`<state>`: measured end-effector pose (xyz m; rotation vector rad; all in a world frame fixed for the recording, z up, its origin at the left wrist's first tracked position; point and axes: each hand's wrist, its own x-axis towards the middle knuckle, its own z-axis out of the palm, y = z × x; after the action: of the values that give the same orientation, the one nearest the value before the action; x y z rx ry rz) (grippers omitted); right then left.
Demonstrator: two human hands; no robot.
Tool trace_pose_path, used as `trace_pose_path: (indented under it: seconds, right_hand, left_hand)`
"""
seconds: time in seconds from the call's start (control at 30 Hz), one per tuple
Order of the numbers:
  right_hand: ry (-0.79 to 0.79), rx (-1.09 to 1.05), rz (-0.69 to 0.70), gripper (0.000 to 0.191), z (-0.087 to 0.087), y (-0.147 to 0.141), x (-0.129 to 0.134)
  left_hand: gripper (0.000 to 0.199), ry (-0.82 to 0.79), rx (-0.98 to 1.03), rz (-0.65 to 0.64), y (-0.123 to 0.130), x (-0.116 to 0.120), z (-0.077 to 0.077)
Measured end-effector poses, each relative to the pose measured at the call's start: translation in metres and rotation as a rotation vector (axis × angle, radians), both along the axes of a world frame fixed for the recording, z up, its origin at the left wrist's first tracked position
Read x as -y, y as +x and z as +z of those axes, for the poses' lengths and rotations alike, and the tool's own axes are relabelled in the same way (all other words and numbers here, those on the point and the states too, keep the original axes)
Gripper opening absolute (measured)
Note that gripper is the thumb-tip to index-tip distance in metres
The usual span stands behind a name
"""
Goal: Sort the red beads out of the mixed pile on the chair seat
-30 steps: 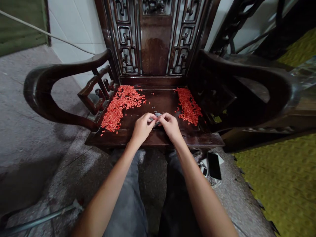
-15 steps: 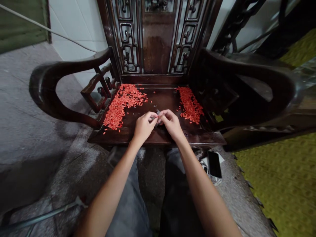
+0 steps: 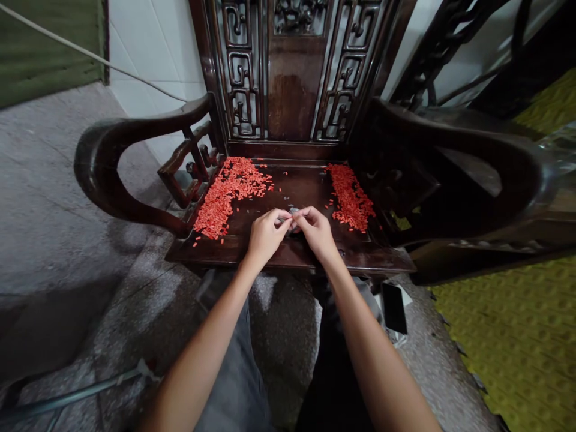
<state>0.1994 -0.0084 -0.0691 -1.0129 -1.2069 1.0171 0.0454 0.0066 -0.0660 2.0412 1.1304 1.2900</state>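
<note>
Over the front of the dark wooden chair seat (image 3: 297, 186), my two hands meet at the fingertips. My left hand (image 3: 267, 235) is closed in a pinch, and a tiny bit of red shows at its tips. My right hand (image 3: 316, 231) pinches at the same spot, thumb and forefinger together; the small red piece between them is mostly hidden. Just behind and under the fingers lie small grey bits (image 3: 293, 210). A wide heap of small red pieces (image 3: 213, 213) spreads to the left of my hands, and a narrower red heap (image 3: 350, 198) lies to the right.
Curved armrests rise at the left (image 3: 101, 162) and right (image 3: 508, 156) of the seat, with a carved chair back (image 3: 292, 90) behind. A phone (image 3: 394, 308) lies low at the right, near my knee. Yellow-green textured matting (image 3: 517, 324) covers the floor farther right.
The view has shifted slightly, so the chair sits a little lower and farther right. My right leg has swung outward to the right. Both hands keep their pinch together.
</note>
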Motion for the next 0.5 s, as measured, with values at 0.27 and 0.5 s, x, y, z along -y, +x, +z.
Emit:
trace_pose_path:
  seconds: [0.27,0.5]
  right_hand:
    - [0.031,0.082,0.000,0.029,-0.0030,-0.0002,-0.0013]
    - [0.039,0.106,-0.033,0.022,-0.0059,0.0010,-0.0034]
  left_hand:
    - [0.003,0.018,-0.039,0.015,-0.0018,-0.0003,-0.0008]
    - [0.002,0.056,-0.124,0.027,-0.0029,0.0008,0.0031]
